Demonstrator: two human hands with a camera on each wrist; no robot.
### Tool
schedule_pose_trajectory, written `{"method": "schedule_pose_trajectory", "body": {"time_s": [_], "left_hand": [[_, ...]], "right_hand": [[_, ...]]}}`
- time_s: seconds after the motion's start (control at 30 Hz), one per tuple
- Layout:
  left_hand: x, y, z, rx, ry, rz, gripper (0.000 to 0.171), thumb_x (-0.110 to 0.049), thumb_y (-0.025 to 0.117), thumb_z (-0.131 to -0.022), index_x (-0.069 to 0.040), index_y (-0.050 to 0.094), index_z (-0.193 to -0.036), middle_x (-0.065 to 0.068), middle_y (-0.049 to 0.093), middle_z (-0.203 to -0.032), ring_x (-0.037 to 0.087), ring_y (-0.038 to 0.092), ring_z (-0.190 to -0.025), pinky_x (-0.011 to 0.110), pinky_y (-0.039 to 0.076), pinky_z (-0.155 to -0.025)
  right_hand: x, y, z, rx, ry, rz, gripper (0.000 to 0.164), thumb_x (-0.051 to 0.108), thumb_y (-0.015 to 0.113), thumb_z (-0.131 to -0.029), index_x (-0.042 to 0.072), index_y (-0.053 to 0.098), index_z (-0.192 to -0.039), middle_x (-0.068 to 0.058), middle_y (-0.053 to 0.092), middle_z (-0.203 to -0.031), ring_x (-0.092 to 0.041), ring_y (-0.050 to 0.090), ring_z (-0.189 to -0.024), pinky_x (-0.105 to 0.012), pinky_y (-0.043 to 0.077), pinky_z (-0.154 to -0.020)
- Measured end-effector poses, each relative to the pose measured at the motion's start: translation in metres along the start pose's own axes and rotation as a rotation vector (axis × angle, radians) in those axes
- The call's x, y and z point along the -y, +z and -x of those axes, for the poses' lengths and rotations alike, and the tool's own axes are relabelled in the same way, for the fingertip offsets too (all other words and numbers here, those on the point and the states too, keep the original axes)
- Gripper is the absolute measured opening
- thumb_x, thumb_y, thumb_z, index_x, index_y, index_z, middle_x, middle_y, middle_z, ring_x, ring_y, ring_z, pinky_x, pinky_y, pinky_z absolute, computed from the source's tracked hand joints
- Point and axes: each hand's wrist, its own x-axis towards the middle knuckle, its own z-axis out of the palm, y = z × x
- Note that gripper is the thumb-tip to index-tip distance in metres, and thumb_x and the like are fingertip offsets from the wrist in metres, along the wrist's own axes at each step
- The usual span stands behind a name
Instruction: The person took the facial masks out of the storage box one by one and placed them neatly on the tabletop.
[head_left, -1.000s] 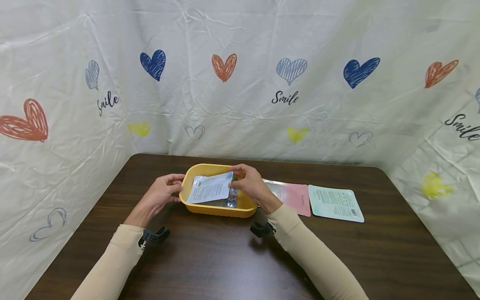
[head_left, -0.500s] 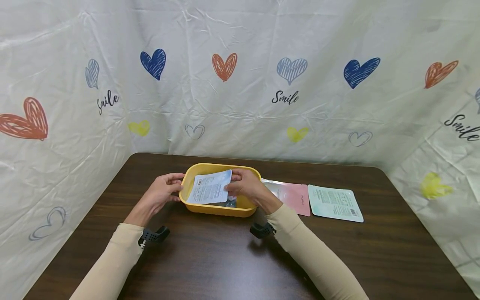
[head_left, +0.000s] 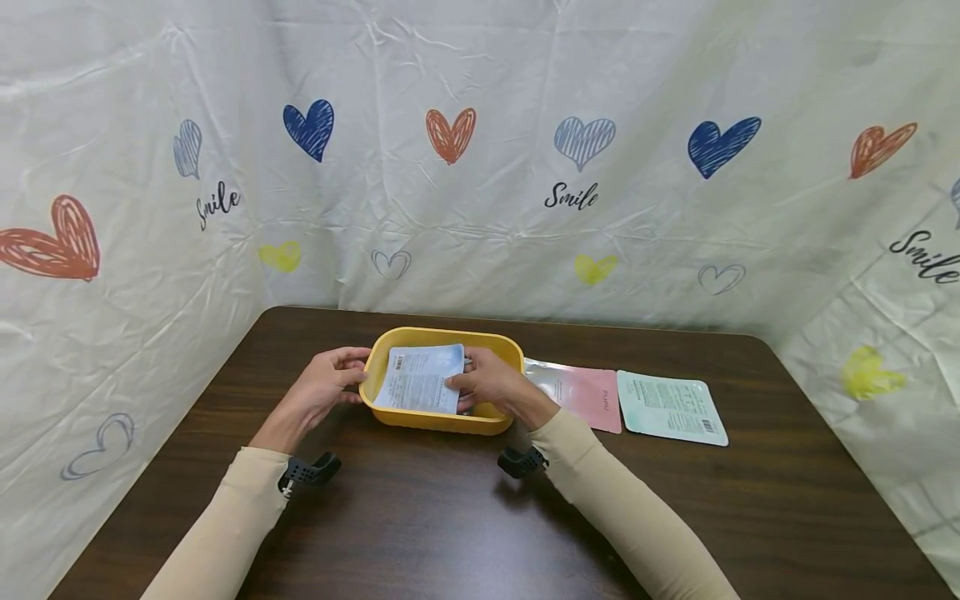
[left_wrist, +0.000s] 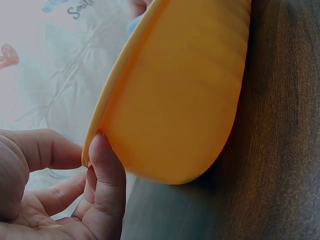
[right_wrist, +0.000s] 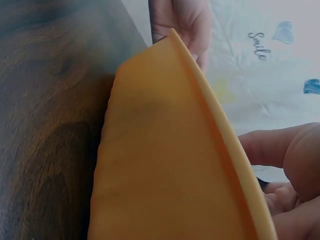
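My left hand point(head_left: 324, 385) pinches the left end of a yellow plastic basket point(head_left: 442, 423); in the left wrist view the thumb lies outside the rim point(left_wrist: 107, 110) and the other fingers inside. Over the right part of the basket, my right hand point(head_left: 491, 383) reaches in. Its thumb lies on the right edge of a light blue sheet mask packet point(head_left: 420, 379), with fingers behind that edge. The packet is printed with small text and lies in the basket. What is under it is mostly hidden. In the right wrist view, the basket wall point(right_wrist: 160, 150) hides the packet.
Right of the basket, a pink and silver packet point(head_left: 592, 398) lies flat, partly behind my right hand. Beside it lies a mint green packet point(head_left: 671, 407). All stand on a dark wooden table point(head_left: 420, 517), with a white heart-printed curtain point(head_left: 495, 250) behind.
My right hand has moved slightly left and its fingers have gone further behind the light blue packet's edge. The packet has straightened, covering the shiny patterned one beneath. My left hand stays put.
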Motion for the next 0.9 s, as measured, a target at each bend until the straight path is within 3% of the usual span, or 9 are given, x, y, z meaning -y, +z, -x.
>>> {"method": "schedule_pose_trajectory", "body": {"time_s": [0.43, 0.67, 0.9], "left_hand": [[0.000, 0.000, 0.000, -0.017, -0.013, -0.006, 0.049, -0.002, 0.058, -0.098, -0.003, 0.049, -0.147, 0.016, 0.054, -0.116, 0.029, 0.059, -0.097, 0.030, 0.060, -0.072], [0.000, 0.000, 0.000, -0.020, -0.012, -0.012, 0.050, -0.002, 0.058, -0.098, -0.001, 0.048, -0.147, 0.015, 0.053, -0.113, 0.029, 0.059, -0.096, 0.030, 0.060, -0.072], [-0.001, 0.001, 0.001, -0.014, -0.011, -0.004, 0.050, -0.001, 0.057, -0.098, 0.000, 0.048, -0.147, 0.015, 0.054, -0.111, 0.030, 0.059, -0.095, 0.030, 0.060, -0.071]], "right_hand": [[0.007, -0.021, 0.016, -0.020, -0.082, -0.011, 0.043, 0.001, 0.060, -0.098, 0.001, 0.052, -0.141, -0.017, 0.073, -0.110, -0.025, 0.072, -0.087, -0.036, 0.062, -0.066], [0.010, -0.037, 0.033, 0.000, -0.085, -0.023, 0.045, 0.004, 0.059, -0.100, 0.007, 0.051, -0.144, -0.014, 0.072, -0.110, -0.027, 0.073, -0.089, -0.037, 0.061, -0.069], [0.012, -0.054, 0.050, 0.020, -0.088, -0.028, 0.041, 0.005, 0.057, -0.101, 0.004, 0.052, -0.141, -0.012, 0.072, -0.110, -0.026, 0.073, -0.092, -0.038, 0.060, -0.072]]}}
